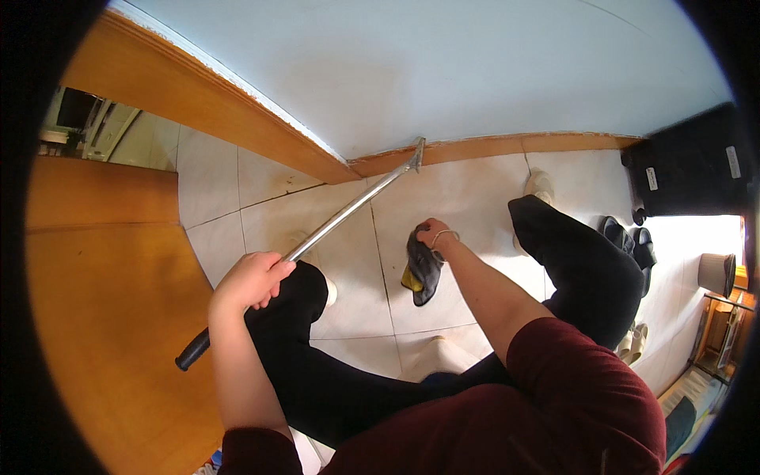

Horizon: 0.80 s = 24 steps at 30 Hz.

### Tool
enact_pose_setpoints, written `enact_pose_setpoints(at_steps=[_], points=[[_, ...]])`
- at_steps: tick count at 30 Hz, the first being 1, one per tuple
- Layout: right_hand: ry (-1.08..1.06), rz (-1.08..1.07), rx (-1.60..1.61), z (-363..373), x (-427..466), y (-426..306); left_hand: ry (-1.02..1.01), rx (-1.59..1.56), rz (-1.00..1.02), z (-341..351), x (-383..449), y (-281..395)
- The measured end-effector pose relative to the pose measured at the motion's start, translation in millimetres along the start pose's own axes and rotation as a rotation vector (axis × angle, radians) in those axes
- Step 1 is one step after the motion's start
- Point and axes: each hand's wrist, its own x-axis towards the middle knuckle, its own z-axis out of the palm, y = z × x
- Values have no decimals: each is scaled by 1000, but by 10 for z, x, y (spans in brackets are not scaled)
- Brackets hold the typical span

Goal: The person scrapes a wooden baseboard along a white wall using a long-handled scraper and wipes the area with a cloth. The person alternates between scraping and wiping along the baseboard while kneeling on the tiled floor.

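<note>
My left hand [252,279] is closed around a shiny metal pole [350,209], which slants up and to the right. Its black handgrip [193,351] sticks out below my forearm. At the far end, a flat metal blade-like head [420,155] meets the wooden skirting board [481,148] near the wall corner. In my right hand [434,231], a grey cloth [424,270] with a yellow patch is bunched at the top and hangs down over the tiles. My knees are spread on either side of it.
A pale wall [475,71] rises ahead, with a wooden door frame [219,89] to its left. An orange-brown wooden panel [119,309] fills the left. Right are a black suitcase-like object [689,166], dark slippers [644,246] and beige shoes [636,343]. White floor tiles [356,323] lie below.
</note>
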Motion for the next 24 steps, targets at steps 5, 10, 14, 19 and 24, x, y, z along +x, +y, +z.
enact_pose_setpoints(at_steps=[5,10,14,19,24], points=[[90,150,1108,-154,-352,-650,-214,-178,75,378,204,85],[296,182,1543,-471,-435,-883,-293,-434,122,896,189,306],[390,172,1719,-563,-409,-854,-513,-800,32,1322,41,413],[423,102,1332,-566,-517,-965,-559,-1042,3,1652,-97,361],[388,110,1270,-627,-478,-1034,-559,-1130,121,1880,-79,322]])
